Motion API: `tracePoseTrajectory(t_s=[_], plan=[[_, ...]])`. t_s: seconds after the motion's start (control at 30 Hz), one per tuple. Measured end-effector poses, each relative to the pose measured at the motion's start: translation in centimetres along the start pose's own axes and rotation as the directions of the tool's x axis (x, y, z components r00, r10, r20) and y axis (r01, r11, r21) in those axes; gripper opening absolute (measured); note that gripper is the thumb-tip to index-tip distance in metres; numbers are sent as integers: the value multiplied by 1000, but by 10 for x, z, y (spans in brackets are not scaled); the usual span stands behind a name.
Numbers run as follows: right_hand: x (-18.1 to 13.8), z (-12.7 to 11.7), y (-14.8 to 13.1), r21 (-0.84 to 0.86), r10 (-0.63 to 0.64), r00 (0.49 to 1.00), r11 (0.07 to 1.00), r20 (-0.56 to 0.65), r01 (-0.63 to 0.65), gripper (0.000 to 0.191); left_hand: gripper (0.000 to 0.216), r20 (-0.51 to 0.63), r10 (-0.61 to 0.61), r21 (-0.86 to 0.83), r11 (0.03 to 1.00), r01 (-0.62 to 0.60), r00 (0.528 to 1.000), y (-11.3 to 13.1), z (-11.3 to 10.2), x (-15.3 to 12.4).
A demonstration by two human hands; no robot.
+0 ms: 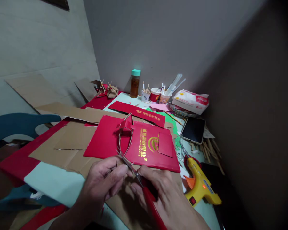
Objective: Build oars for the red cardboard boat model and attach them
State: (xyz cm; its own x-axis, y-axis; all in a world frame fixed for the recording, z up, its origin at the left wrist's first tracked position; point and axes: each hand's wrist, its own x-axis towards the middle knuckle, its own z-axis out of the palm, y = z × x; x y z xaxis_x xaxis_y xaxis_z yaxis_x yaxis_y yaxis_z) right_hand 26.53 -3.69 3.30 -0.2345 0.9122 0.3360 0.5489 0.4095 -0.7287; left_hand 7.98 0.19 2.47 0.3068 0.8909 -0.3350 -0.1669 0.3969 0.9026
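Observation:
My right hand is closed around the red-handled scissors. Their metal blades point up and left, over the near edge of a red cardboard sheet with gold lettering. Just left of the blades, my left hand is closed in a pinch. What its fingers hold is mostly hidden; a small pale edge shows by the blades. On the red sheet stands a curved cardboard strip bent into a narrow loop, with a small folded red piece across its far part. A red rectangle lies on the sheet's right side.
A yellow glue gun with a lit orange light lies at the right, near a dark-screened tablet and wooden sticks. Behind are a red strip, a capped bottle, cups and a tissue pack. Brown cardboard spreads left.

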Motion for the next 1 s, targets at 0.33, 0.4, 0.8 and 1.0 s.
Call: tracePoseTrajectory(t_s=[0.33,0.4,0.8,1.0], plan=[[5,1,-5,-33,265,884,961,385,-273,24,43,39,-53,126,991,47,998,1,-26,-11],[5,4,-8,-30,260,881,962,396,-271,27,41,49,-29,163,986,21,998,-2,-32,-13],[-3,11,-20,-52,191,875,981,446,-187,18,30,111,-76,217,975,50,991,-5,-48,-32],[0,9,-27,-47,145,850,989,507,-141,23,34,-2,-16,259,966,16,1000,-2,-64,-49]])
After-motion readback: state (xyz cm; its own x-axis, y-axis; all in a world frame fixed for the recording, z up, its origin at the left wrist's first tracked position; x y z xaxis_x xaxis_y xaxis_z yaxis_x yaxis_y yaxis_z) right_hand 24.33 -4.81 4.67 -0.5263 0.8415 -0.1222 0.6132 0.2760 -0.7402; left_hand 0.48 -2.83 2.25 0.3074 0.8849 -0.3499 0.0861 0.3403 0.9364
